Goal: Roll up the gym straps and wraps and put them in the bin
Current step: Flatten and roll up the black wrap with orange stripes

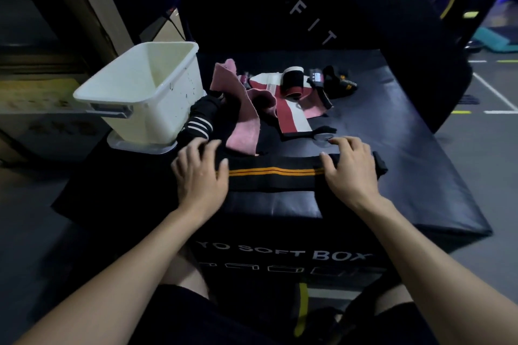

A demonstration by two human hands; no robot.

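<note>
Black orange-striped wrap (276,172) lies left-right under both flat, spread hands (200,173) (350,168).

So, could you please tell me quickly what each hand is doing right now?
Left hand: open, pressing flat on the black wrap.
Right hand: open, resting on the same wrap.

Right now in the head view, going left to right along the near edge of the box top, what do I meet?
Left hand → flat black wrap with orange stripes → right hand → wrap's black end tab.
</note>
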